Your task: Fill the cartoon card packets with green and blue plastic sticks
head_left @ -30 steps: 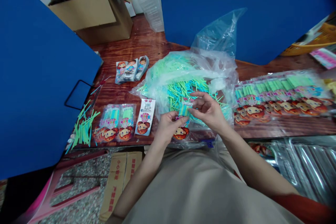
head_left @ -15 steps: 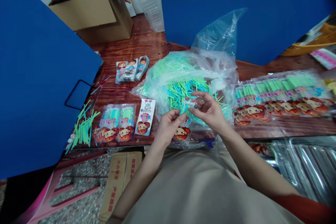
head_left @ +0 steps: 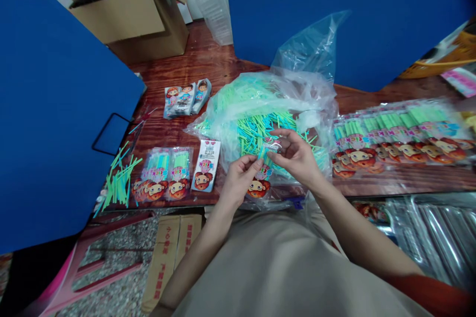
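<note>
Between my hands is a clear plastic packet (head_left: 259,187) with a cartoon-face card and green and blue sticks inside. My left hand (head_left: 240,176) pinches its left edge between thumb and fingers. The thumb and fingers of my right hand (head_left: 297,158) close on its upper right part, near the top opening. Just behind lies a large clear bag (head_left: 230,104) spilling loose green and blue sticks (head_left: 256,129). To the left of my left hand sits a stack of printed cards (head_left: 206,166).
Filled packets lie in a group (head_left: 156,176) at left and in a long overlapping row (head_left: 397,138) at right. Loose green sticks (head_left: 119,178) pile at the left edge. Bundled cards (head_left: 186,99) and a cardboard box (head_left: 148,20) stand farther back. Blue panels (head_left: 334,5) border the table.
Both hands stay almost in place on the packet. My fingers and the packet's top have shifted only slightly.
</note>
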Tool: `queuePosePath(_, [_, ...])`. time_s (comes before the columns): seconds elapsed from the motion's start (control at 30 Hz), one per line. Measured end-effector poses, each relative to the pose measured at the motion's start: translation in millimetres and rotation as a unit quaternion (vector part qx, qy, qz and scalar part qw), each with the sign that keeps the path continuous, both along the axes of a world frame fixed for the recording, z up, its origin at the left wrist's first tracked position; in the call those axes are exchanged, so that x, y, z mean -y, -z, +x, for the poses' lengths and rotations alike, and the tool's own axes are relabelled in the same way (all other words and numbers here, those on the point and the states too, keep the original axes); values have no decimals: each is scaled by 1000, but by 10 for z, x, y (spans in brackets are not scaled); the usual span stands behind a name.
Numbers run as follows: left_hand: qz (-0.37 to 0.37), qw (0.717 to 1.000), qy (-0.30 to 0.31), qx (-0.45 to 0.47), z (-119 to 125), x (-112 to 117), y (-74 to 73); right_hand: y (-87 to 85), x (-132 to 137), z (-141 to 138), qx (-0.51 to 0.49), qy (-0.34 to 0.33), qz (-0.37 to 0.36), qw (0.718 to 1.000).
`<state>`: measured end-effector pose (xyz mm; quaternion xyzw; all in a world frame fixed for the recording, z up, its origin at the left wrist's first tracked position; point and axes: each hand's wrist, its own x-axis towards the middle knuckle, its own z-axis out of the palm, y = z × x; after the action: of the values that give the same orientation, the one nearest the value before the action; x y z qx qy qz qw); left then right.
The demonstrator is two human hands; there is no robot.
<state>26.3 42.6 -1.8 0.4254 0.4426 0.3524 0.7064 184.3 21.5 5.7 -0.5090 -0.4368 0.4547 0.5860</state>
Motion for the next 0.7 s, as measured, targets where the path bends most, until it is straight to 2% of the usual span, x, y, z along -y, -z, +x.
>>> queuePosePath(0.23, [1,1000,14,-10,3,-8,-3,-17,-6,-17,-3,3,-9,1000])
queuePosePath(0.43, [-6,1000,6,-10,26,-5,-42,-16,-6,-12,22,14,-10,1000])
queuePosePath(0.6, [-4,1000,1,-17,24,-12,-16,-9,-1,4,20,16,-4,1000])
queuePosePath(0.7, [-5,1000,-21,-20,-22,-37,9,1,-26,115,-8,52,-6,999])
